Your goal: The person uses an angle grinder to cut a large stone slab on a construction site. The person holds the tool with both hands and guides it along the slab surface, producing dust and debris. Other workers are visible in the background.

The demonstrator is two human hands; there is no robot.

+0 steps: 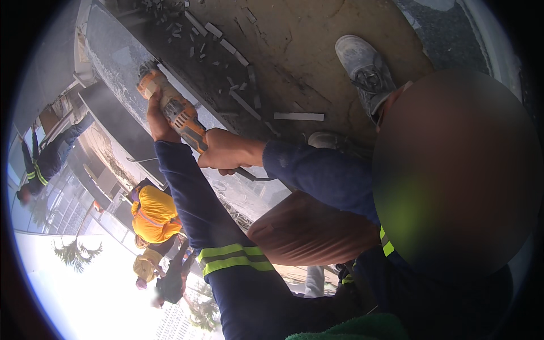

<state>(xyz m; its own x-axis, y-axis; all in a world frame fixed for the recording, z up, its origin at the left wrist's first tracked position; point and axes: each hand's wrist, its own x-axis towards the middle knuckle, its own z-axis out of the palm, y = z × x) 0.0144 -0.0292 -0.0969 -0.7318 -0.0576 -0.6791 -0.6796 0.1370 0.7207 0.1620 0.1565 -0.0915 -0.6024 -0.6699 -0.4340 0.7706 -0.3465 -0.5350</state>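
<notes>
An orange and dark angle grinder [182, 117] is held in both of my hands. My left hand [160, 120] is closed around the front part of its body, behind the head. My right hand [231, 150] wraps the rear handle, and a dark cord trails from that end. The grinder's head is at a long, pale, dusty slab [116, 54], and haze hangs around it. The disc is too blurred to make out, so I cannot tell whether it touches. Both arms wear dark blue sleeves; the left one has reflective bands.
Cut pale strips [299, 117] and small chips litter the brown ground [317, 51]. A dusty shoe [365, 71] and a brown-clothed knee [317, 229] are close by. Beyond the slab are a person in a yellow top [156, 214], other people and a person in dark clothes [54, 156].
</notes>
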